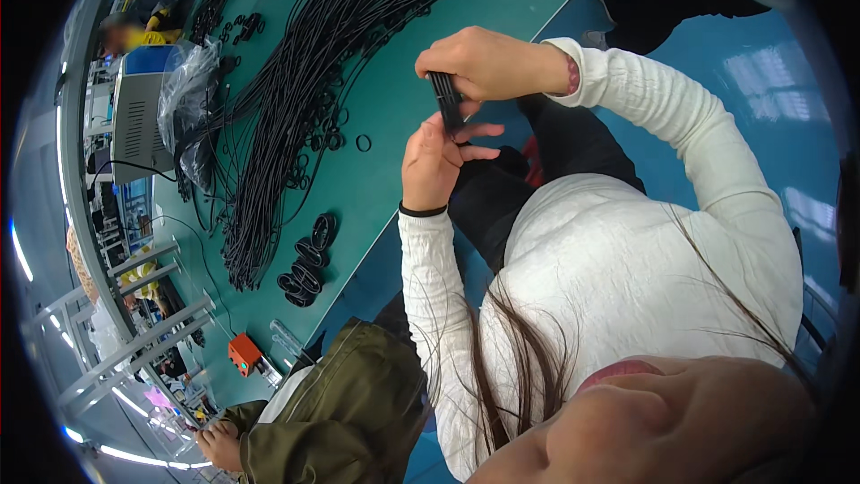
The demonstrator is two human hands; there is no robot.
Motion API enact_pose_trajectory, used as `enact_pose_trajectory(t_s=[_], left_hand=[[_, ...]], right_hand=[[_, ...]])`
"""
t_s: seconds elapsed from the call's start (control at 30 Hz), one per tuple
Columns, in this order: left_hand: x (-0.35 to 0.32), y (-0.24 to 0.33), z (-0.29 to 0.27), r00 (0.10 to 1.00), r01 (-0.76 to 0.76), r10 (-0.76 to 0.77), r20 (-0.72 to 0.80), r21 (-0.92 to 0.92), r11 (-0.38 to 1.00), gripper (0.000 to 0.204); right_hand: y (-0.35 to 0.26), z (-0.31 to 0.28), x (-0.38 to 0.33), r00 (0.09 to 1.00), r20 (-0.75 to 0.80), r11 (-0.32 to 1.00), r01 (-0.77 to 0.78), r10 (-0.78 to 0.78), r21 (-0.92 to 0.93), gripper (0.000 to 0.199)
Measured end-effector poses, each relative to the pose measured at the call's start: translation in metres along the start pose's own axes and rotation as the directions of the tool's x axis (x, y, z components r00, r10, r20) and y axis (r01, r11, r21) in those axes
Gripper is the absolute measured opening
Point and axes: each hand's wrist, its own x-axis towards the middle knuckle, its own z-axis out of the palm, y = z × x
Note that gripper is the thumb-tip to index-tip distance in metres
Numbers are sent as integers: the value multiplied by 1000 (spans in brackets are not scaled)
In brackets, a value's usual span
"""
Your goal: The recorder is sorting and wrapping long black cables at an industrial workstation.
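- Landmark: the cable pile (305, 31), a mass of loose black cables spread along the green table (376, 193).
- A compact bundle of black cable (445, 100) is held in the air on the person's side of the cable pile, well apart from it; its strands lie side by side.
- The right hand (479, 67), over the bundle's upper end, has its fingers bent and closed narrowly on it.
- The left hand (432, 157) is at the lower end, thumb against the bundle and two fingers stretched apart; how firmly it grips, I cannot tell.
- Rolled cable coils (299, 287) sit just beside the cable pile's lower end, toward the person; small black rings (313, 141) lie along its near side.
- The step in hand looks like gathering one cable into a tidy bundle; whether folding or fastening, I cannot tell.
- The next move seems to call for a steady right pinch, so the strands stay together while the left fingers work around them.
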Motion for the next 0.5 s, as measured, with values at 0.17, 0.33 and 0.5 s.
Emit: enact_pose_trajectory(t_s=[0.17,0.33,0.5], left_hand=[[-4,-9,-3,994,-81,100,-39,334,939,25],[-2,-11,-1,979,-187,203,-33,261,947,28],[2,-14,4,989,-143,150,-4,275,951,31]], right_hand=[[-4,-6,3,984,67,981,-170,164,89,20],[1,-14,-7,915,200,824,-403,350,398,11],[-6,-6,-12,859,264,747,-511,438,426,8]])
